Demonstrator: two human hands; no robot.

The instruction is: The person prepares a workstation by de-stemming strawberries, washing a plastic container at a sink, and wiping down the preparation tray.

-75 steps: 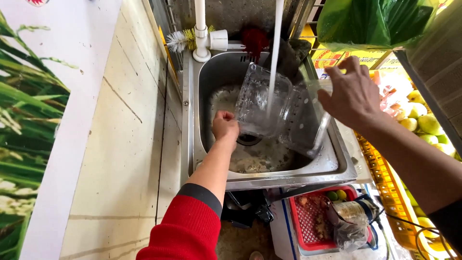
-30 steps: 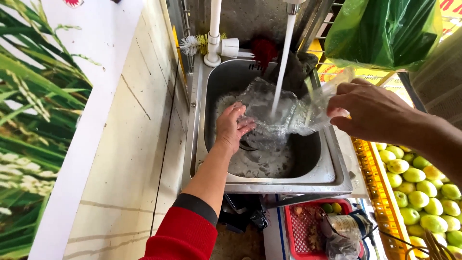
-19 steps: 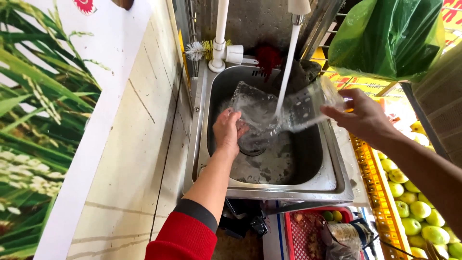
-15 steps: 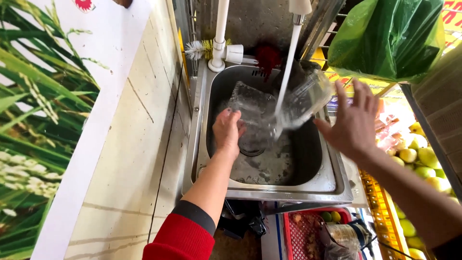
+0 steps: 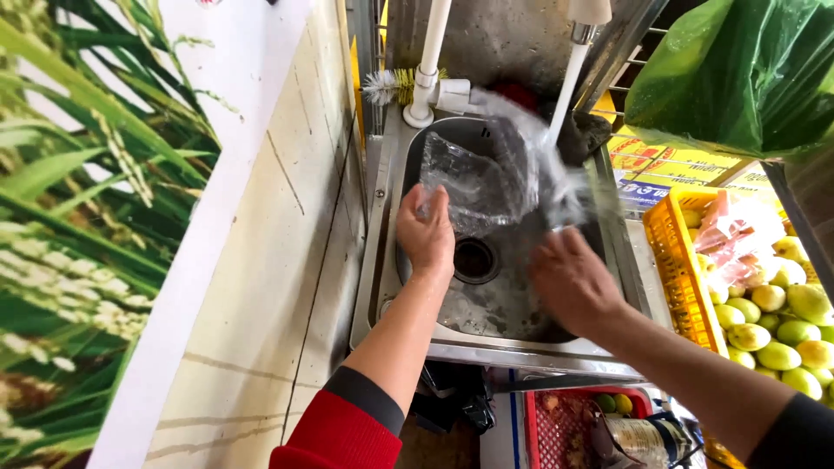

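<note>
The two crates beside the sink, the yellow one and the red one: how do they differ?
The yellow crate sits level with the sink, to its right, and holds green-yellow fruit and a pink bag. The red crate sits lower, below the sink's front edge, and is only partly in view. Both are plastic with lattice walls.

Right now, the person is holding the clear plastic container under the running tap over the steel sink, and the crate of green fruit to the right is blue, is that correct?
Not quite: in the head view the crate of green fruit is yellow, not blue. The rest stands: the left hand and right hand hold the clear plastic container under the running tap over the steel sink.
</note>
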